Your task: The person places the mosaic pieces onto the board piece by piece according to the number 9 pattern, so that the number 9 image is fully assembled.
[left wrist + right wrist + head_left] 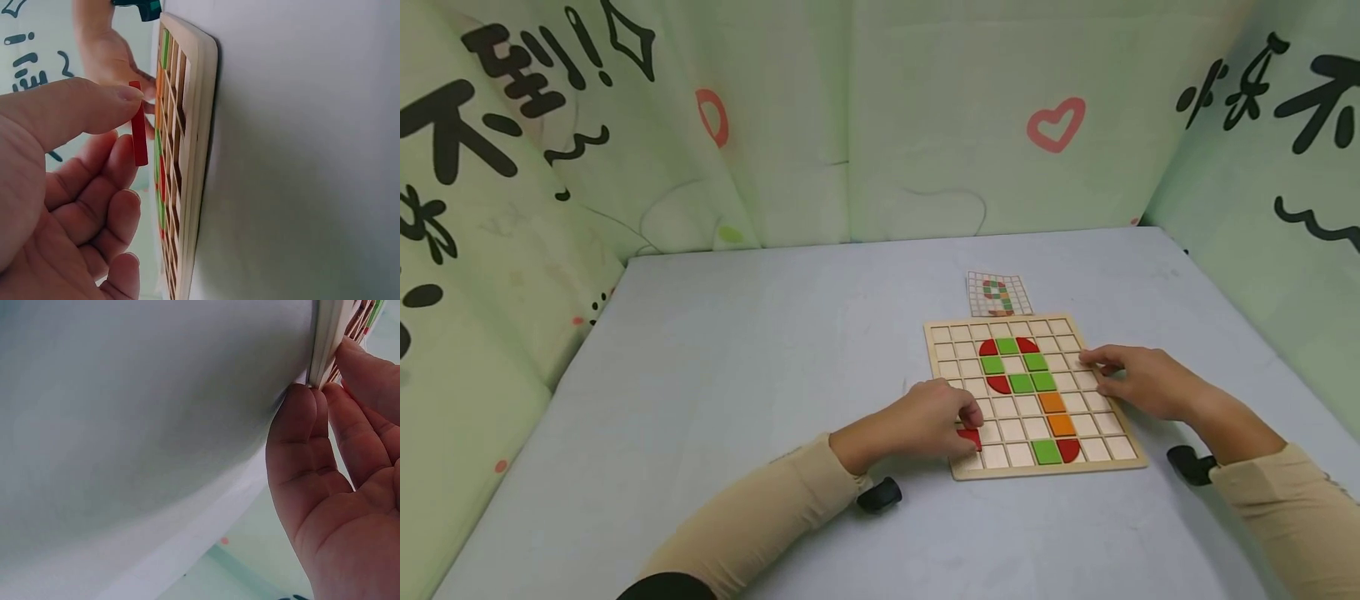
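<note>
My left hand (928,418) pinches a red tile (139,128) between thumb and fingertips, its thin edge showing in the left wrist view. That hand is over the near left corner of a wooden grid board (1048,472). Red quarter-round tiles (1069,451), green square tiles (1047,452) and orange square tiles (1062,425) sit in the board's cells, forming a 9-like figure. At the board's right side my right hand (1150,379) grips the edge, with the thumb on top and fingers against the rim in the right wrist view.
A small pattern card (997,293) with a coloured grid figure lies just beyond the board's far edge. The white tabletop (737,375) stretches out to the left. Pale green printed curtains (887,125) stand behind and at both sides of the table.
</note>
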`<state>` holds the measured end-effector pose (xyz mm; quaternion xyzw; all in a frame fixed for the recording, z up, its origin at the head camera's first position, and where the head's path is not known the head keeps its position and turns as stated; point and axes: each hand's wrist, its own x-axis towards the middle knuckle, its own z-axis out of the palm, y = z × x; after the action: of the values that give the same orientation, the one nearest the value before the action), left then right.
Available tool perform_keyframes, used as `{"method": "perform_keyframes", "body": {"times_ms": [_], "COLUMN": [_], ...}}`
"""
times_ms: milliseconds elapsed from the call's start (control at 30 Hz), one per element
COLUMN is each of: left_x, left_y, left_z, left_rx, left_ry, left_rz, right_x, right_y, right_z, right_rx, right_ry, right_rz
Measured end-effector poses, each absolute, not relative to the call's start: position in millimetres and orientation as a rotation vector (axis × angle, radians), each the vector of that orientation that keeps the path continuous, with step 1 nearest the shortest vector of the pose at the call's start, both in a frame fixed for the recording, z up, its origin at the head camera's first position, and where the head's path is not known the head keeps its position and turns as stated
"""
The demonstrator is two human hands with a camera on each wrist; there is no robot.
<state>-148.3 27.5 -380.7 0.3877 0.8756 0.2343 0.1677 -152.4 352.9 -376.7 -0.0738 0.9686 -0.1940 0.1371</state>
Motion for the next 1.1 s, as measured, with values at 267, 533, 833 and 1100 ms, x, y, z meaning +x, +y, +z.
{"method": "perform_keyframes", "body": {"times_ms": [267,533,833,1100], "left_x": [-146.2,-144.8,-145.2,-143.5], "left_y": [48.4,62.4,72.0,72.1], "left_z": [-379.0,-382.0,-388.9,-388.1], "left_rx": [1.196,1.196,1.214,1.226], "left_ry": [2.496,2.476,2.481,2.474], "left_rz": [0.595,0.626,0.578,0.563], "right_x": [-152.1,-151.1,-151.4,-151.1], "right_y": [352.4,352.3,352.3,352.1], "right_z": [-376.4,-376.7,-376.4,-375.6], "right_rx": [-0.221,-0.226,-0.223,-0.228], "right_ry": [2.805,2.804,2.806,2.807], "right_rz": [-0.567,-0.578,-0.569,-0.558]}}
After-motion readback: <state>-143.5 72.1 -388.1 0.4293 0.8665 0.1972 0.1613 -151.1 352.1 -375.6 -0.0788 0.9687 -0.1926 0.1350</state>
